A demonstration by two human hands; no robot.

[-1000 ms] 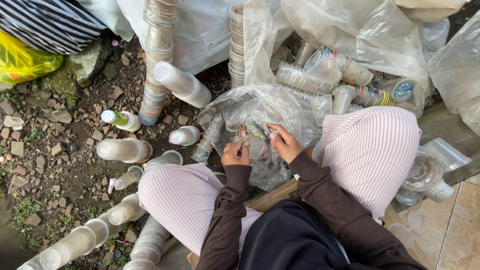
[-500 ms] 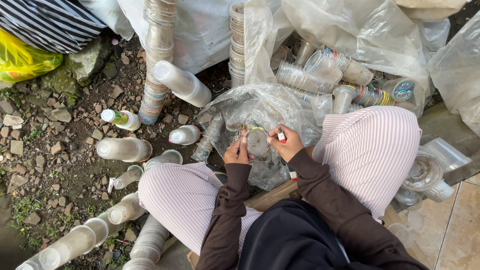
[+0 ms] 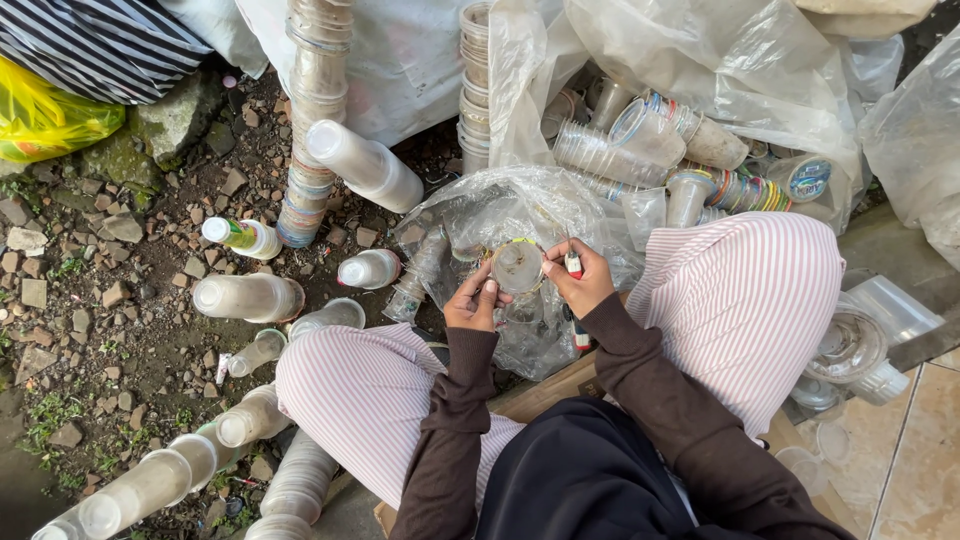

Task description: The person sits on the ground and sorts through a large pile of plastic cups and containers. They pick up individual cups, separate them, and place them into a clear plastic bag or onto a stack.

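Thin clear plastic cup (image 3: 518, 268), over the clear bag (image 3: 500, 215) between the knees: likely light, crushable, slick; best pinched at the rim. Left hand (image 3: 473, 303) closed on it; right hand (image 3: 578, 280) pinching a small cutter (image 3: 573, 263).

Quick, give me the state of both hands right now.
Left hand: closed on the clear plastic cup.
Right hand: holding a small red-and-white tool against the cup.

Head camera, steeply downward, close overhead.
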